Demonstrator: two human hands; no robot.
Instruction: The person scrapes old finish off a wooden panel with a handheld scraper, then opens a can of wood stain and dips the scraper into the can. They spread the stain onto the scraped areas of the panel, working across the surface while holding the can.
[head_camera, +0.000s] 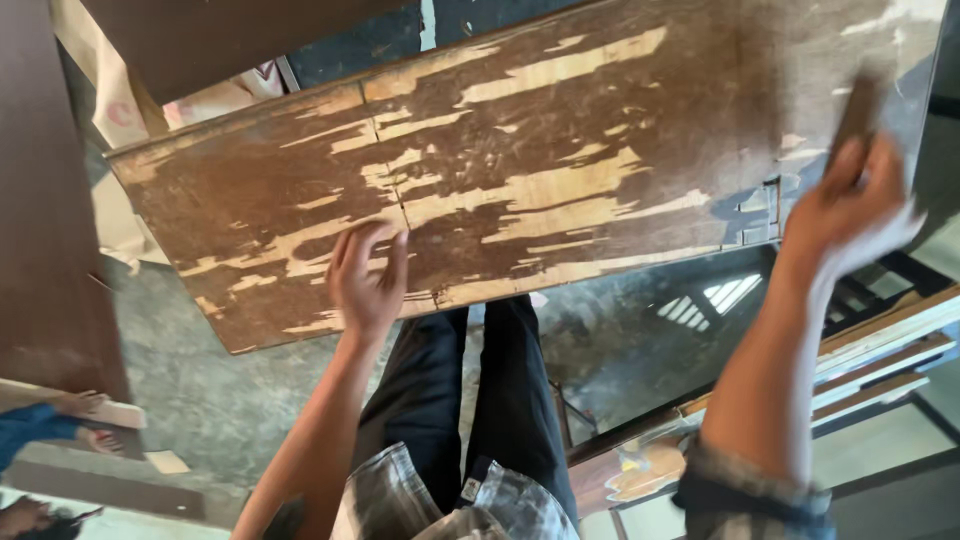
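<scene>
A large worn wooden board (560, 150), brown with pale peeled patches, lies across the view in front of me. My left hand (368, 275) rests flat on its near edge, fingers spread. My right hand (850, 205) is at the board's right end, blurred by motion, closed around a small dark brown block (858, 110) that presses on the board's surface. My legs in black trousers stand below the board.
A dark brown panel (50, 200) stands at the left. Stacked wooden frames and boards (880, 360) lie at the right on the grey concrete floor (200, 390). Another person's feet (85, 420) show at the lower left.
</scene>
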